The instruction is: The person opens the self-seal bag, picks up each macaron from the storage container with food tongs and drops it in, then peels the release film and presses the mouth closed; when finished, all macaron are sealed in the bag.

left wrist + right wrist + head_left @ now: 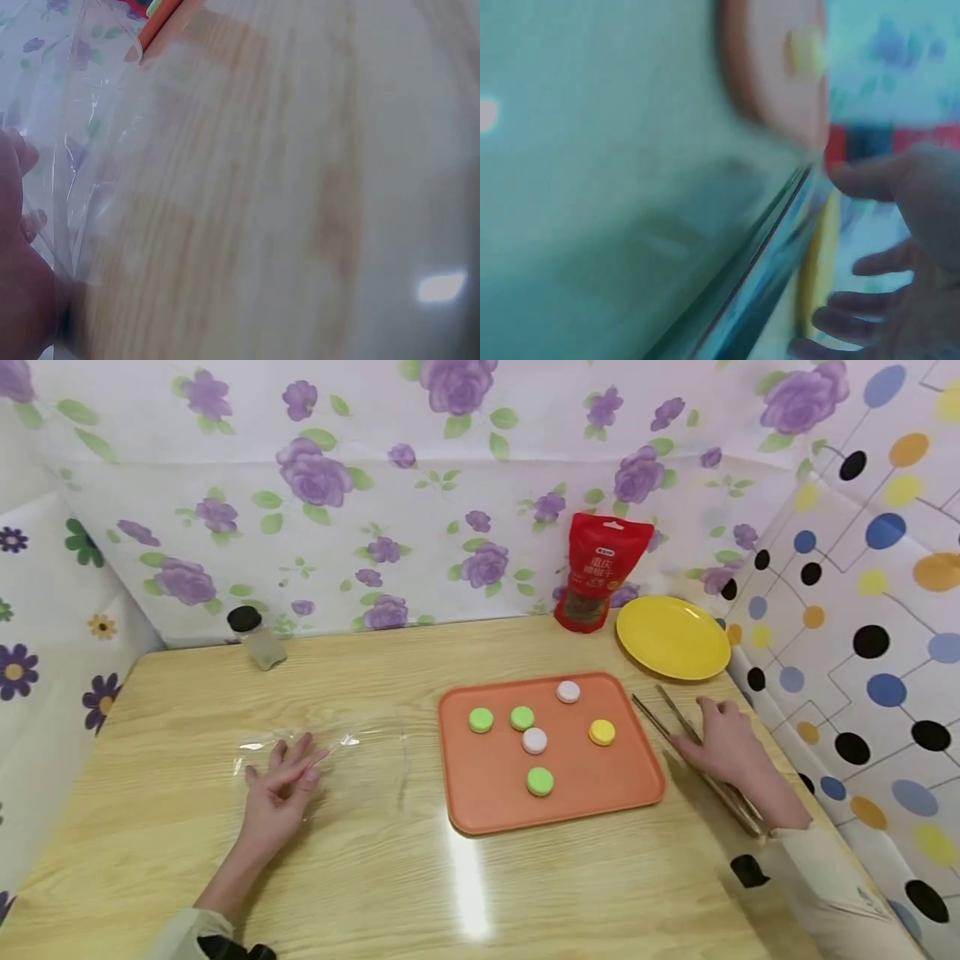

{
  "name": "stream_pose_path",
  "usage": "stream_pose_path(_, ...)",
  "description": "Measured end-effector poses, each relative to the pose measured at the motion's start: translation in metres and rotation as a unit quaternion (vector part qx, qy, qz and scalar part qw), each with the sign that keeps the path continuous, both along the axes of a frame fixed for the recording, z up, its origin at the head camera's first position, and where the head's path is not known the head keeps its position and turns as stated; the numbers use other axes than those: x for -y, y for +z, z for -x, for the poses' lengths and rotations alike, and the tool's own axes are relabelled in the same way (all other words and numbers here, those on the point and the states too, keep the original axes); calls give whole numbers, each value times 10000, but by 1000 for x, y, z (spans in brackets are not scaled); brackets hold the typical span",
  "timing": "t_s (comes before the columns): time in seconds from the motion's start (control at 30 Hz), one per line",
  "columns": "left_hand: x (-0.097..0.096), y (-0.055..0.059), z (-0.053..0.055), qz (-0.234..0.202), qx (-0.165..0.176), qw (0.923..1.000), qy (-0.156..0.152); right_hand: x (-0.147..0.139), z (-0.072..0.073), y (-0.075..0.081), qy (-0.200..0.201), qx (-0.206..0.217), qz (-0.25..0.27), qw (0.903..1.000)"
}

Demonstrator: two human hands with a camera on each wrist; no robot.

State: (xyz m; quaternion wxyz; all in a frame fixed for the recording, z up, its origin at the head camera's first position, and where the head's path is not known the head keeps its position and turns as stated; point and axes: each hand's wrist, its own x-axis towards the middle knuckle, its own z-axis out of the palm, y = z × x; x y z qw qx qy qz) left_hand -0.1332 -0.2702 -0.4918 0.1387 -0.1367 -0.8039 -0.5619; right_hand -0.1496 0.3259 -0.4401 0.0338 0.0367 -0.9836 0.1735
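Note:
My left hand (279, 793) is over the left part of the table, thumb and index finger pinching a clear plastic bag (367, 760), the other fingers fanned out. In the left wrist view the see-through film (97, 150) rises beside that hand (26, 262). My right hand (727, 747) is over metal tongs (720, 785) lying at the table's right side. Its thumb and fingers (855, 326) are spread apart in the right wrist view, with the tongs (757, 270) beside them and nothing gripped.
An orange tray (585, 777) holds several green, white and yellow macarons (540, 781). Behind it are a red pouch (596, 572) and a yellow plate (675, 639). A black-capped jar (258, 639) stands at the back left. Patterned cloth walls (420, 510) border the table (360, 893).

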Motion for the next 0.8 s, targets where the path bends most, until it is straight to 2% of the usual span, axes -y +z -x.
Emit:
stream_pose_path(0.1,4,1,-5,-9,62,10000,62,-21,-6,-11,23,873,-184,9960)
stream_pose_path(0.2,6,1,-6,-5,109,9999,83,-28,-9,-17,175,1042,-309,9939)
stream_pose_path(0.37,6,-2,-5,-28,81,9999,96,-30,-9,-24,468,715,-380,9956)
stream_pose_path(0.47,5,-3,-3,-45,57,9999,85,-32,-11,-27,472,530,-236,9972)
stream_pose_path(0.57,3,-3,-1,-37,28,10000,58,-35,-19,-26,547,37,-103,9984)
stream_pose_path(0.7,0,-2,0,-20,-19,10000,46,-34,-30,-23,1055,-820,-56,9910)
stream_pose_path(0.8,-2,-3,2,7,-61,10000,42,-32,-37,-21,1476,-1174,-2,9820)
